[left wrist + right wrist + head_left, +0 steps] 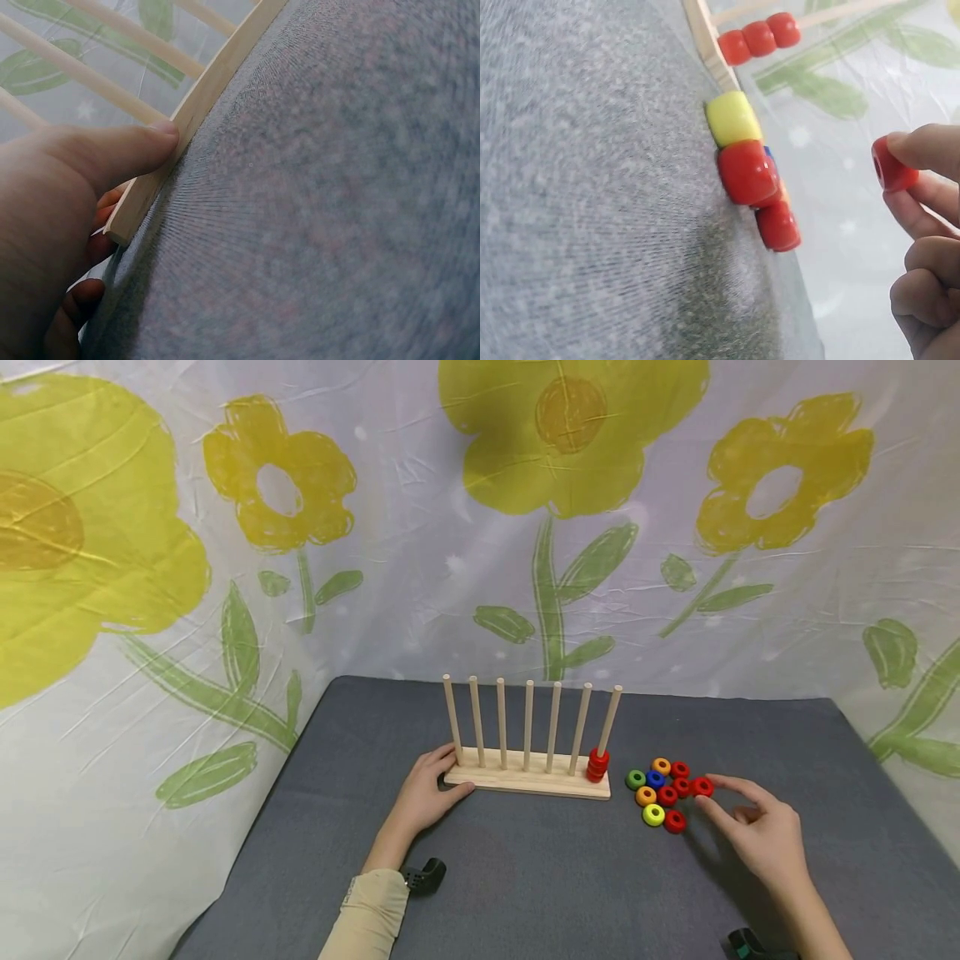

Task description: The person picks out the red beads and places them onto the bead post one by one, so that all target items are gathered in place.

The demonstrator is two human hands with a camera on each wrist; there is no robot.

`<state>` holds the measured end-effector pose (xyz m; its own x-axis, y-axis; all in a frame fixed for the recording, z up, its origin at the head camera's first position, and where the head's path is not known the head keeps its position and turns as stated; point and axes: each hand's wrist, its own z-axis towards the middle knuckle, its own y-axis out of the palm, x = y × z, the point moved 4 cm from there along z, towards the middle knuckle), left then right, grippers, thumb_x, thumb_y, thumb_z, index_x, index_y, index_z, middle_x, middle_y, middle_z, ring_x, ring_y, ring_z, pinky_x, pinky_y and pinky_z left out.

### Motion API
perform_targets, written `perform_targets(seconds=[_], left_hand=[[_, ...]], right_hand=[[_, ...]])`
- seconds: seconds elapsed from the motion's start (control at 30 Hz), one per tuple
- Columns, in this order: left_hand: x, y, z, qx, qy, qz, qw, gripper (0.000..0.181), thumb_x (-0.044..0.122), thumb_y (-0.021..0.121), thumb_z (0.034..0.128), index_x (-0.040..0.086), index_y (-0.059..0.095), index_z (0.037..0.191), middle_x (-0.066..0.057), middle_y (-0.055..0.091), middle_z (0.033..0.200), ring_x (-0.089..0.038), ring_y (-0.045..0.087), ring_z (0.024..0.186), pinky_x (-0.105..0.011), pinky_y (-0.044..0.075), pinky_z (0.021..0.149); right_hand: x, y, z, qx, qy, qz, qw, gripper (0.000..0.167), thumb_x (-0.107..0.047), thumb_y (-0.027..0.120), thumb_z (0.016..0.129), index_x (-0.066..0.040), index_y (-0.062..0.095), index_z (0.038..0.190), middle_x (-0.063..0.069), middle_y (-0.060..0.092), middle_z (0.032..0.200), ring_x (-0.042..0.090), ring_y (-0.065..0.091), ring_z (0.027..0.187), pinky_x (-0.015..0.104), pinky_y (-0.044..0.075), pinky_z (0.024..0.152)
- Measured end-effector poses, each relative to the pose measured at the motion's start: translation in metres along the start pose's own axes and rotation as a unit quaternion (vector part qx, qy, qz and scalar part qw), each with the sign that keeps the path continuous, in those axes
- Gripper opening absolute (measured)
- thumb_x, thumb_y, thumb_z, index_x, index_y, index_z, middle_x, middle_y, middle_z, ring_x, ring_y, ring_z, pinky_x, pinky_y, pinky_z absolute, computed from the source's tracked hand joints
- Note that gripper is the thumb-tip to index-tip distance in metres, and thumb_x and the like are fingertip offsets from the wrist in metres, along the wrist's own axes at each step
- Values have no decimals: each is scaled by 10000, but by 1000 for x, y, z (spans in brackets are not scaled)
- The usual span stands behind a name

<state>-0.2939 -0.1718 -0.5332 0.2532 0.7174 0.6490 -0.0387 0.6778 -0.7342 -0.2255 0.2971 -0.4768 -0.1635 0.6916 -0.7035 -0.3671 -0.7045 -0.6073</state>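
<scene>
Head view: we note a pale wooden peg rack point(540, 777), a flat bar with seven slim round pegs, sitting on the grey cloth-covered worktop point(495, 877) toward its far edge. Its long axis runs left to right, right end slightly nearer us; pegs point up. On the right-end peg point(610, 718), three glossy red rings point(597, 768) are stacked down against the bar.

Left hand point(423, 799) grasps the rack's left end, thumb along the near edge, other fingers behind. We see a beige sleeve point(367, 910) and a dark wrist device point(429, 877) on that arm.

Right hand point(763, 837) pinches one glossy red pierced ring point(897, 171) between thumb and fingers, right of the loose cluster. Right wrist view shows it raised off the worktop, apart from the others; its hole's axis looks roughly upright, one mouth toward the worktop.

Between rack and right hand we count nine loose rings: four red point(675, 828), two orange point(646, 803), one green point(636, 787), one blue point(655, 786), one yellow point(653, 823). They lie close together, holes up.

Behind hangs a whitish sheet point(420, 527) printed with yellow flowers.
</scene>
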Motion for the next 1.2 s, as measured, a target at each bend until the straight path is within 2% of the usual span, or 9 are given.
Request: perform_targets(seconds=[0.57, 0.83, 1.07, 1.2], left_hand=[[-5, 3, 0, 9, 16, 57, 10000, 711, 345, 820, 952, 14, 563, 1526, -123, 488, 1628, -389, 445, 1482, -616, 411, 1170], [-4, 2, 1, 20, -6, 59, 10000, 705, 353, 811, 959, 15, 564, 1527, -126, 487, 1628, -392, 440, 1486, -624, 407, 1170], [-1, 0, 0, 9, -13, 80, 10000, 702, 352, 808, 963, 13, 563, 1527, -125, 488, 1628, -391, 440, 1486, -620, 409, 1169], [0, 0, 0, -17, -30, 68, 10000, 699, 355, 807, 964, 21, 565, 1528, -123, 486, 1629, -392, 435, 1490, -624, 406, 1171]], right_hand=[[0, 6, 2, -86, -45, -166, 9998, 376, -207, 902, 879, -132, 786, 1229, -95, 282, 512, -38, 166, 408, 254, 220, 360], [-5, 10, 4, -150, -194, -158, 9996, 362, -198, 904, 875, -119, 790, 1209, -56, 359, 582, -21, 195, 400, 254, 240, 367], [-10, 13, 5, -297, -208, -53, 9993, 364, -204, 893, 889, -118, 782, 1225, -71, 318, 520, 3, 216, 391, 262, 249, 365], [-12, 11, 6, -248, -241, -51, 9994, 362, -190, 894, 886, -112, 782, 1220, -61, 326, 525, 16, 223, 382, 264, 250, 363]])
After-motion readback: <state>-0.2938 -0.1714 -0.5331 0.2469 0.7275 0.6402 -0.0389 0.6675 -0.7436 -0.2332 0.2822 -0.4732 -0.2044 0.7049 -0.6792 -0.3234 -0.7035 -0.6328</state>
